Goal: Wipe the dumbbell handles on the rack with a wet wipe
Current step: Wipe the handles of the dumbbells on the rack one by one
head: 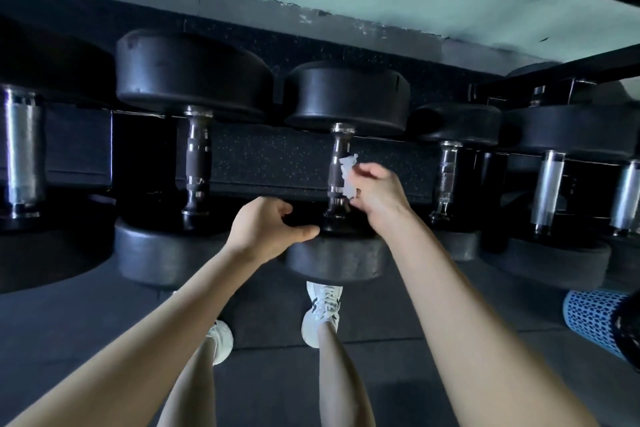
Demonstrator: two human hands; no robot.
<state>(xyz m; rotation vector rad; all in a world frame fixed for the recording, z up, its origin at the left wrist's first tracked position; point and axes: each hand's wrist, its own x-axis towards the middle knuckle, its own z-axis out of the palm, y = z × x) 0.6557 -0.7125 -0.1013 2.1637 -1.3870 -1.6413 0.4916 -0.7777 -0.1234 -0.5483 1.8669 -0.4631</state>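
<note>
Nearest, two white shoes [322, 312] stand on dark floor; their dark marks do not read as any brand. Above them the left hand [263, 229] hangs loosely curled and holds nothing, its thumb lying at the rim of the middle dumbbell [337, 260]'s near head, seemingly to steady it. The right hand [377, 194] pinches a crumpled wipe [348, 177] and presses it to the right side of that dumbbell's handle [337, 163], about midway along the knurled grip.

I judge the step in hand to be the wiping of this one handle. The next move calls for running the wipe along the grip and round its far side, then shifting to a neighbour: the handle to the left [196, 156] or the one to the right [446, 173], both untouched by either hand.

Further off sit the far heads and a pale wall. A blue patterned roller [595, 322] lies at right. No label, weight number or writing can be read anywhere.
</note>
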